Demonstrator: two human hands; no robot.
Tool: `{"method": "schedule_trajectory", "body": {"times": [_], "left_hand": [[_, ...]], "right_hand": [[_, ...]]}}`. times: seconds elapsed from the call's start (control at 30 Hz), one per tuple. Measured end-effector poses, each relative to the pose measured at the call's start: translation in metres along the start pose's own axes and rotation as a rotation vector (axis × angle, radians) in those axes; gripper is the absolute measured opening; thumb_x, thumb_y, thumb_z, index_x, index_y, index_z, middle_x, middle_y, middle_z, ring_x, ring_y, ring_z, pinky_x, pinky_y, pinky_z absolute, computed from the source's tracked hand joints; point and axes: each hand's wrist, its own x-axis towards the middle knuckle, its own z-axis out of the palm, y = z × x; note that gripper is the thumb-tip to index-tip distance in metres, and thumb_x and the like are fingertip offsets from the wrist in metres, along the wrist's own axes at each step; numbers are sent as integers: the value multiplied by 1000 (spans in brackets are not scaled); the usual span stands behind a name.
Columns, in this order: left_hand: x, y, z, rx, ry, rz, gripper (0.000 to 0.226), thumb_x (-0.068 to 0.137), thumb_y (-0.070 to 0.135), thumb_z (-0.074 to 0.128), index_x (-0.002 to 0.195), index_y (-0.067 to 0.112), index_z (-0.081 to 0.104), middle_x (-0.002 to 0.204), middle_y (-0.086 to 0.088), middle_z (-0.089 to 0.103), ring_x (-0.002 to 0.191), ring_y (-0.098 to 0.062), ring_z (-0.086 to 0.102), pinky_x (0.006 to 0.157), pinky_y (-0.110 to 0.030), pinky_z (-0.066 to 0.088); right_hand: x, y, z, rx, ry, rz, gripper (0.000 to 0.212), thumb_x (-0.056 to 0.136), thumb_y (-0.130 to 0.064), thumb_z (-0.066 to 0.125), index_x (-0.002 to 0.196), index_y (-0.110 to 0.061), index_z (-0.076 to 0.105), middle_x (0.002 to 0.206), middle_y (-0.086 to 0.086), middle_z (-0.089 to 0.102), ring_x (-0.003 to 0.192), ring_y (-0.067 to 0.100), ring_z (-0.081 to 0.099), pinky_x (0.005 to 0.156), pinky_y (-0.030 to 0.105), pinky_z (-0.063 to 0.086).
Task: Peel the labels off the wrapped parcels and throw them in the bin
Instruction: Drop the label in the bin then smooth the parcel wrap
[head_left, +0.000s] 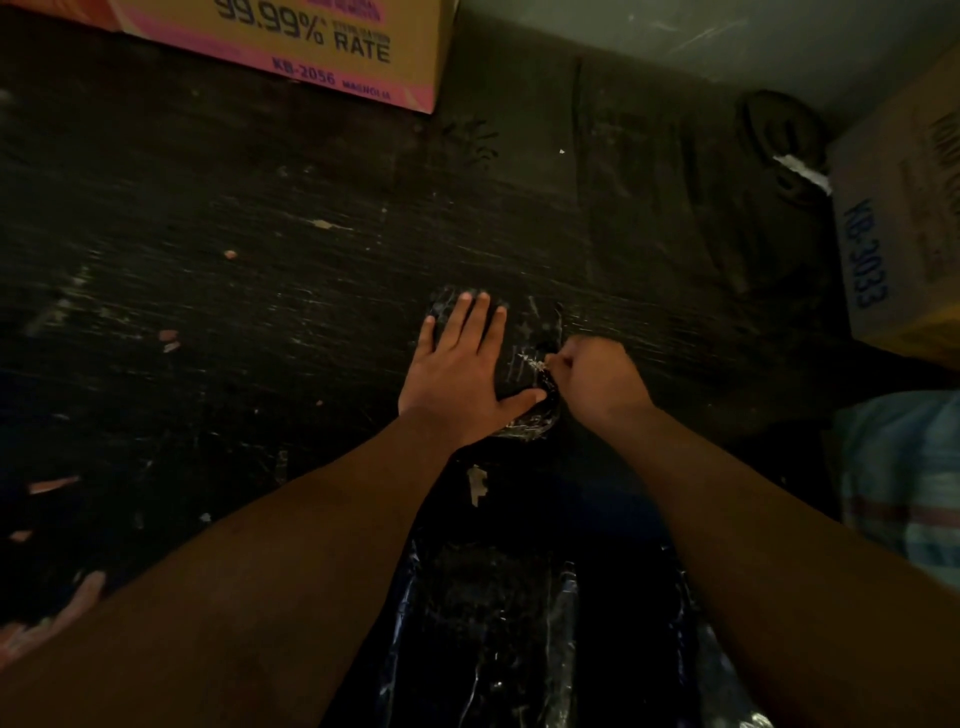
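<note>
Dim, scuffed dark floor at frame centre holds a soft, slippery-looking black-wrapped parcel (524, 358): left hand (457, 379) pressed flat and open, right hand (597, 382) pinching closed on a flimsy label remnant (535, 364), best taken at its lifted edge.

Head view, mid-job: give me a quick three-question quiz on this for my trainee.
1. True or false: the left hand lies flat with fingers spread on the black wrapped parcel.
2. What is the right hand doing? A) resting open on the table B) pinching at something on the parcel's right edge C) lifting the box
3. Fill in: the cardboard box at top left is printed "99.99% ____".

Key: 1 true. 2 B; the fingers are curled tight, though whether they grip a label is too dim to tell. 3 RATE.
</note>
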Motion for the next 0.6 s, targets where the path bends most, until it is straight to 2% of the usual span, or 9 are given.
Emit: {"method": "schedule_trajectory", "body": {"times": [0.13, 0.3, 0.43, 0.5, 0.6], "left_hand": [[0, -1, 0, -7, 0, 3, 112, 80, 92, 22, 161, 20, -3, 169, -3, -11, 154, -20, -18, 122, -53, -5], [0, -1, 1, -2, 1, 0, 112, 80, 92, 23, 162, 20, -2, 170, -2, -9, 154, -20, -16, 122, -53, -4], [1, -1, 2, -5, 12, -3, 111, 80, 91, 22, 162, 20, -2, 169, -3, -11, 154, -20, -17, 122, -53, -6], [0, -1, 2, -5, 9, 0, 111, 80, 91, 22, 161, 20, -3, 169, -2, -12, 153, -19, -20, 121, -52, -7], [0, -1, 3, -7, 7, -1, 111, 80, 91, 22, 161, 20, -3, 169, -3, -13, 153, -19, -20, 122, -53, -6]], "right_hand": [[0, -4, -2, -59, -59, -26, 27, 98, -31, 52, 93, -10, 67, 88, 9, 66, 83, 23, 65, 78, 40, 54], [6, -11, 2, -135, -32, 1, 30, 100, -30, 46, 95, -7, 66, 95, 14, 66, 90, 28, 64, 81, 40, 53], [4, 2, -7, -32, -58, -31, 28, 98, -32, 52, 91, -9, 67, 85, 9, 66, 79, 24, 63, 69, 34, 50], [2, 5, -6, -73, -89, -67, 28, 98, -32, 54, 92, -9, 68, 85, 9, 67, 77, 23, 63, 68, 34, 49], [2, 3, 1, -166, -32, -105, 29, 98, -32, 52, 91, -9, 68, 88, 10, 65, 77, 21, 60, 68, 32, 45]]}}
